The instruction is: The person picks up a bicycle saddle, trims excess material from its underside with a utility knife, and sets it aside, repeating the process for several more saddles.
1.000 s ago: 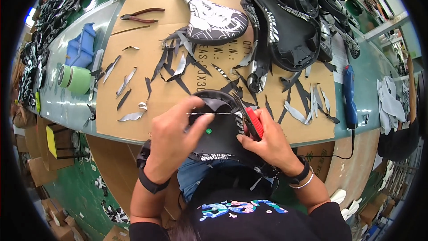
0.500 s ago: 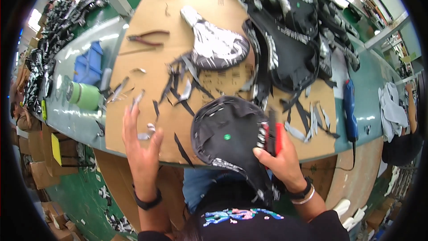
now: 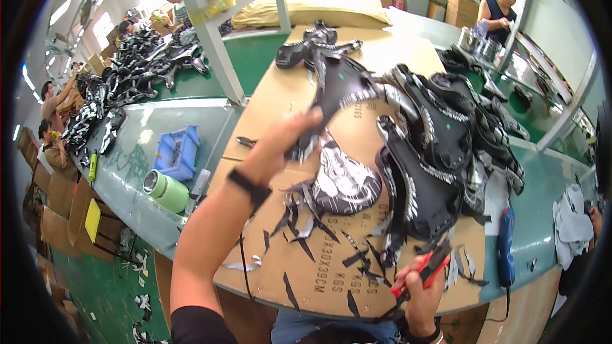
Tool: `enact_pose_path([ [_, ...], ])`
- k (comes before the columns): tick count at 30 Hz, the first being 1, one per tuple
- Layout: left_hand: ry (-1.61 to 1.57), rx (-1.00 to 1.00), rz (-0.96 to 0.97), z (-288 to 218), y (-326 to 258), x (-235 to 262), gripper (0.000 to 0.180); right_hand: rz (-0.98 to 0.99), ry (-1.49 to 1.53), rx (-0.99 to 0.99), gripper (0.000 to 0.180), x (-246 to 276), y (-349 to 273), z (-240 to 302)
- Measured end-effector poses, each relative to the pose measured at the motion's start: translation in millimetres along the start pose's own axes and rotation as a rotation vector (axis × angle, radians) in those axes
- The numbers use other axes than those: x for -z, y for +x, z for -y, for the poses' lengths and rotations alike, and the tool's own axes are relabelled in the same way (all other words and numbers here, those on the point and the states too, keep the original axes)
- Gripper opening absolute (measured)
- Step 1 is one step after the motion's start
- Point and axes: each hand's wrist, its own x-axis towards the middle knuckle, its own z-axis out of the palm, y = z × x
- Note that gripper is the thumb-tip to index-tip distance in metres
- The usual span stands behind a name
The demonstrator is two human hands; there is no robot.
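My left hand (image 3: 280, 143) reaches far over the cardboard, its fingers wrapped round the narrow nose of a black bicycle saddle (image 3: 344, 83) with its hollow underside showing. The saddle's wide end lies near other dark saddles (image 3: 319, 37) at the far edge. In my right hand (image 3: 422, 293), near the front edge, is a red-and-black hand tool (image 3: 437, 264), its exact kind unclear. Between my hands lies a white-and-black patterned saddle (image 3: 347, 181), beside my left forearm. A pile of black saddles (image 3: 424, 181) sits to the right of it.
Dark trimmed strips (image 3: 299, 236) litter the cardboard sheet (image 3: 328, 248). To the left stand a blue bin (image 3: 177, 153) and a green cup (image 3: 166, 192). A blue corded tool (image 3: 507, 248) lies at right. Metal posts (image 3: 207, 38) rise beyond; other people (image 3: 497, 13) work farther off.
My left hand, empty and open before, now grips a saddle and has reached forward to the far side. The right hand keeps the tool, off the saddle. The view has tilted up.
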Motion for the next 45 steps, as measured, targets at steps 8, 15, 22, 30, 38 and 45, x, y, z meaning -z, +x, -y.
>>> enact_pose_path([
  [8, 0.692, -0.084, 0.021, 2.6, 106.6, 32.5, 0.075, 0.072, -0.105, -0.028, 0.025, 10.6, -5.0, -2.2],
  [15, 1.682, -0.451, 0.268, 89.8, -36.4, -48.6, 0.089, 0.000, -0.088, -0.205, 0.030, 22.2, -11.7, -10.2],
  [22, 1.626, -1.102, -0.065, 102.3, -58.4, -3.6, 0.041, 0.071, -0.077, -0.244, 0.033, 32.6, -36.9, 1.6],
  [30, 0.374, -1.062, -0.620, -52.0, -127.4, 39.3, 0.032, 0.108, -0.179, -0.184, 0.030, 56.0, -61.4, -0.1],
  [38, 0.988, -0.634, 0.761, -25.8, -124.3, -90.2, 0.020, 0.075, -0.020, -0.158, 0.034, 44.9, -51.6, -8.0],
  [45, 1.444, -0.827, 0.369, 68.0, -125.6, -119.3, 0.036, 0.110, -0.089, -0.105, 0.037, 31.8, -30.7, -27.3],
])
